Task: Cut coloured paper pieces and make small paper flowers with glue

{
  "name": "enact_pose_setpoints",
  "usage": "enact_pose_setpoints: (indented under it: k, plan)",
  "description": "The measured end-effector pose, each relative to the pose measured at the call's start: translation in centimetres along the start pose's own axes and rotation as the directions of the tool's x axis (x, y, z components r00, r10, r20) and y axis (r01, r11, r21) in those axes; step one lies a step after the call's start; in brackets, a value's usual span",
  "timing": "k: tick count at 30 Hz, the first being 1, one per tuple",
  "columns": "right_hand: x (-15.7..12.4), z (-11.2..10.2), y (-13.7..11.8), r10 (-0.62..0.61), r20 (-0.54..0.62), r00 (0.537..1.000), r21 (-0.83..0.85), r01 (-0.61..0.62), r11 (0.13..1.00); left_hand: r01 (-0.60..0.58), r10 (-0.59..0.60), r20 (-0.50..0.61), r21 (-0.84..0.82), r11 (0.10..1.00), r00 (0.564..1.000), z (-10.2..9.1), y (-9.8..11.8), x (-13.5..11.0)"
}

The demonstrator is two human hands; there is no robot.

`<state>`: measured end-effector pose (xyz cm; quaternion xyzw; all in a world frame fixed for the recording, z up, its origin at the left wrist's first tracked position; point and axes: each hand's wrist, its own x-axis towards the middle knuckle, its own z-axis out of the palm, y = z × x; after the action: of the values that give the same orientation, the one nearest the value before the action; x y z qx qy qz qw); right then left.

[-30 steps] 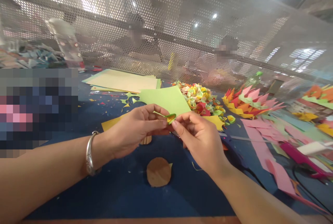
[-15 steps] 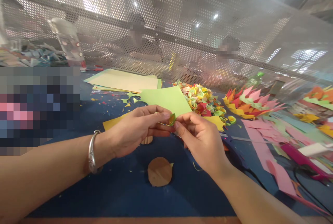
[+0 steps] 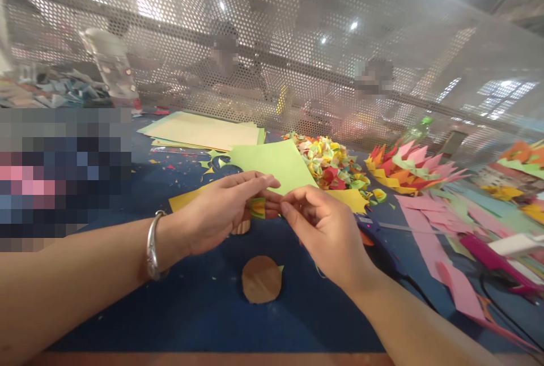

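Observation:
A small folded green-and-yellow paper piece (image 3: 257, 208) lies on the fingers of my left hand (image 3: 225, 204), below its stretched thumb. My right hand (image 3: 325, 230) is closed in a pinch close to my left fingertips; whether anything is between its thumb and finger is hidden. Beneath the hands lies a round brown cardboard disc (image 3: 262, 280) on the blue mat, with a pale green tip poking out at its edge. Another brown disc (image 3: 241, 227) shows partly under my left hand. A light green paper sheet (image 3: 276, 165) lies just behind the hands.
Beyond my right hand is a heap of folded paper bits (image 3: 329, 162), with spiky paper strips (image 3: 408, 170) farther right. A dark blue tool (image 3: 378, 247) with a cord and pink paper strips (image 3: 425, 230) lie at right. Stacked sheets (image 3: 199, 131) and a bottle (image 3: 117, 74) stand at back left.
The paper piece has shifted from between the two hands' fingertips to lower on my left fingers. My left thumb has lifted off it; the right hand stays nearly in place.

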<state>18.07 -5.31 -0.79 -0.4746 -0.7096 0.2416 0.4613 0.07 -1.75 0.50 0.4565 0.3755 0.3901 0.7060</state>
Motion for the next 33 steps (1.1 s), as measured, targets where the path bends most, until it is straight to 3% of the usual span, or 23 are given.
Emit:
enact_pose_setpoints:
  k: [7, 12, 17, 20, 24, 33]
  plan:
    - [-0.3, -0.1, -0.7, -0.134, 0.040, 0.990, -0.130, 0.139, 0.982, -0.082, 0.070, 0.073, 0.169, 0.982, 0.995, -0.3, -1.0, -0.2]
    - [-0.3, 0.0, -1.0, -0.130, 0.109, 0.986, -0.177, 0.148, 0.973, -0.119, 0.100, 0.095, 0.235, 0.965, 0.991, -0.7, -1.5, -0.3]
    - [-0.4, 0.0, -0.8, -0.151, 0.118, 0.982, -0.209, 0.173, 0.962, -0.094, 0.082, 0.146, 0.074, 0.993, 0.986, 0.0, -1.1, -0.6]
    - [-0.4, -0.1, -0.6, -0.136, 0.053, 0.989, -0.173, 0.143, 0.974, -0.017, 0.021, 0.118, -0.038, 0.999, 0.993, 0.4, -0.2, -0.7]
    - [-0.4, -0.3, -0.5, -0.072, -0.044, 0.996, -0.097, 0.067, 0.993, 0.095, -0.073, 0.166, -0.133, 0.987, 0.983, 0.1, 0.7, -0.5]
    - [-0.5, -0.5, -0.5, -0.082, -0.124, 0.989, -0.094, 0.071, 0.993, 0.075, -0.027, 0.263, -0.175, 0.982, 0.964, -0.5, 0.6, -0.3]
